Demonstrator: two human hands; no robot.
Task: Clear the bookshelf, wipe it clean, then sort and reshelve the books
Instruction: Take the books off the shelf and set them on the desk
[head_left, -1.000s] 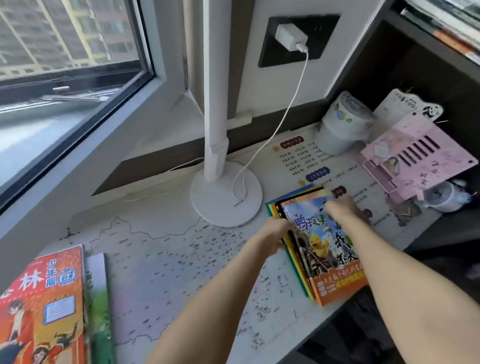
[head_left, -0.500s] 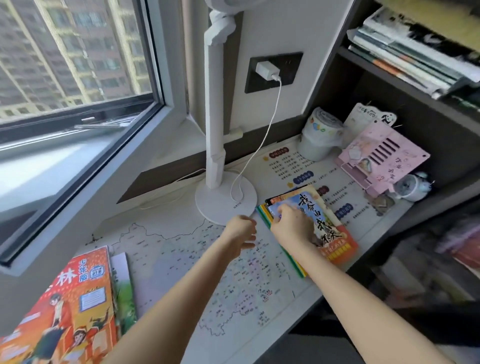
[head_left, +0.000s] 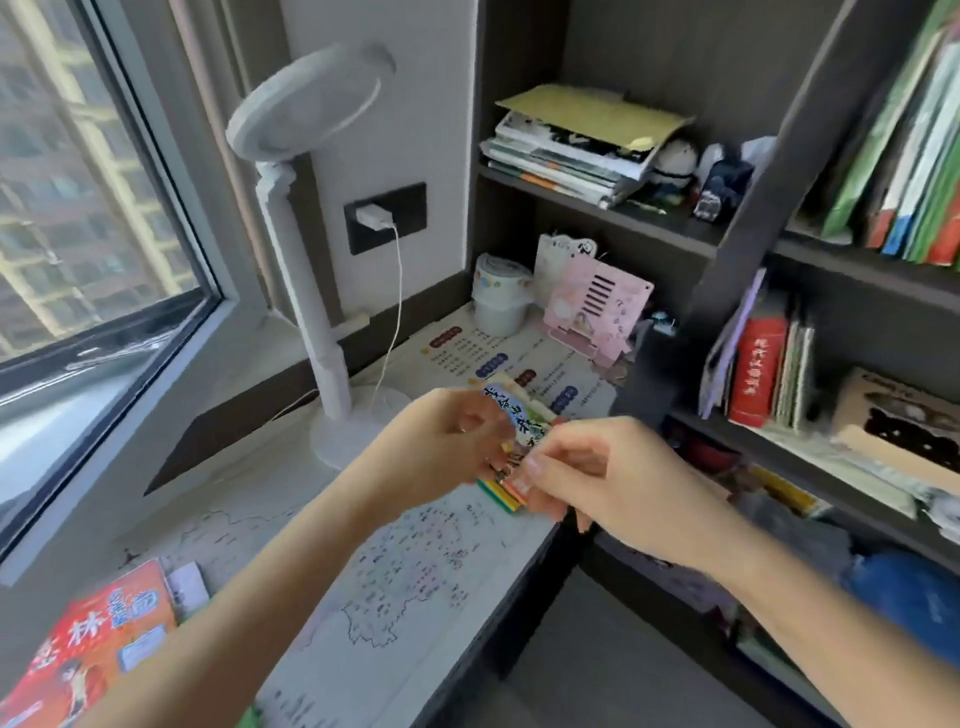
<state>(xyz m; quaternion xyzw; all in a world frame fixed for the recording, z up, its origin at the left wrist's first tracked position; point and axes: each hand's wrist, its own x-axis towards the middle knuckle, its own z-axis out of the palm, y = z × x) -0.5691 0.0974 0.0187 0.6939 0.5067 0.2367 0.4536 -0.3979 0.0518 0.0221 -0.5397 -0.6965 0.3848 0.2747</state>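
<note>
A small stack of colourful books (head_left: 515, 413) lies on the white desk (head_left: 415, 561), near its right edge. My left hand (head_left: 447, 447) hovers at the stack's left side with loosely curled fingers and holds nothing. My right hand (head_left: 597, 478) sits at the stack's near corner with thumb and fingers curled; blur hides whether it pinches the books. The dark bookshelf (head_left: 613, 218) on the right holds a flat pile of books (head_left: 566, 156), upright books (head_left: 914, 156) and a red book (head_left: 758, 369).
A white desk lamp (head_left: 332, 358) stands behind the stack, its cable running to a wall charger (head_left: 374, 218). A white cup (head_left: 498, 296) and a pink stand (head_left: 597, 317) sit at the desk's back right. A red book (head_left: 98, 644) lies at the near left.
My view has lifted from the desk toward the bookshelf. My right hand has slid from the top of the stack to its near corner. My left hand stays beside the stack.
</note>
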